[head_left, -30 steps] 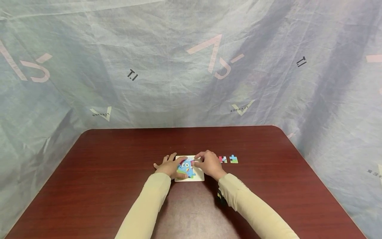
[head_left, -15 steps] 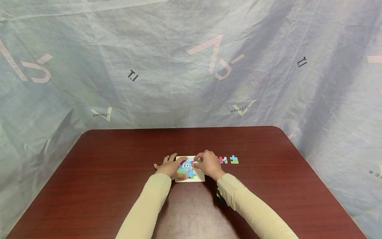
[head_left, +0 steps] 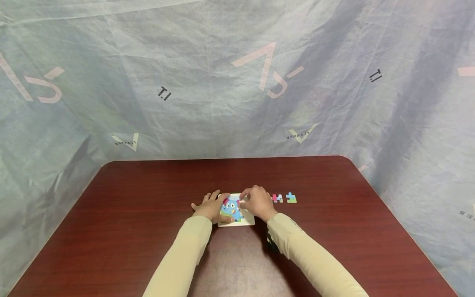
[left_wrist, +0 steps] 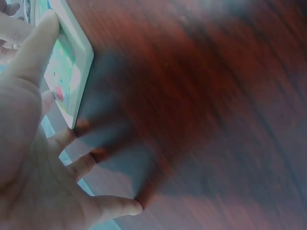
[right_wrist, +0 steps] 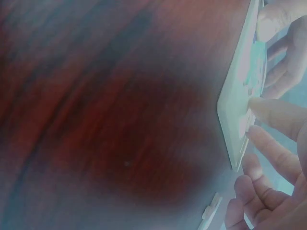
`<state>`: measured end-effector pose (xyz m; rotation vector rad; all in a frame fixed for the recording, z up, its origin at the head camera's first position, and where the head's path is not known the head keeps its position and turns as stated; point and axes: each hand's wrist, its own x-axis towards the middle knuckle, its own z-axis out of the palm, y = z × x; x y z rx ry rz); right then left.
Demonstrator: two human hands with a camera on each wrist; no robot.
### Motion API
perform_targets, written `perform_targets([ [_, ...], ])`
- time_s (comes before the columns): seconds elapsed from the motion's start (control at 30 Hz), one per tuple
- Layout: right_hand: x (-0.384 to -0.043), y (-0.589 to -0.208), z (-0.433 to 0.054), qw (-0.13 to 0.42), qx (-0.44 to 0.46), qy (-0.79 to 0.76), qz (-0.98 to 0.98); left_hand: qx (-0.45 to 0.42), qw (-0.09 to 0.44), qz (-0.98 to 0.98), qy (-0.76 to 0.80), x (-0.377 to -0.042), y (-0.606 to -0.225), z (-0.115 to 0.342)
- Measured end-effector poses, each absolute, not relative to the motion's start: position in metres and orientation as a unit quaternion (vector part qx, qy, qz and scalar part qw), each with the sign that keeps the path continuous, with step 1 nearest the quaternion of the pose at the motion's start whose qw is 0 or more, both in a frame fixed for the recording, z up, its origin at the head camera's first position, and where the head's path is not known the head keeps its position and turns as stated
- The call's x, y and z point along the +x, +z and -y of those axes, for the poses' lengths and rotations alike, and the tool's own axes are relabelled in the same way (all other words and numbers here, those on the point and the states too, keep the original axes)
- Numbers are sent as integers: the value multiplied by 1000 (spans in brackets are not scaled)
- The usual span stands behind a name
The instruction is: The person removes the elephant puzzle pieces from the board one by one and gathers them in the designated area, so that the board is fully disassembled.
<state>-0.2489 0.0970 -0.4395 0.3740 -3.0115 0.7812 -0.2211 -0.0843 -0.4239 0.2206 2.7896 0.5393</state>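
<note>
Board (head_left: 248, 219): on the counter (head_left: 148, 214), picture (head_left: 230, 209) over its left part.
Left hand (head_left: 210, 208): spread wide, thumb on the board.
Right hand (head_left: 257, 203): thumb and finger narrow at the picture's right side; I can't tell whether they pinch a piece.
Change: I see the left index drawn back slightly, baring more red; the right side looks unfinished.
Loose: pink piece (head_left: 274, 199) and blue-green piece (head_left: 291, 199), right of the right hand.
Edges: counter runs well past the board both sides.
</note>
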Motion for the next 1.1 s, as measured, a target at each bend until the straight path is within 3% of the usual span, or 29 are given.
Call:
perform_targets([
  [0.47, -253, -436, -94, -22, 98, 241, 965, 96, 136, -974, 152, -220, -426, 85],
  [1.1, -253, -438, -91, -10, 98, 261, 960, 98, 136, -971, 169, -215, -418, 91],
])
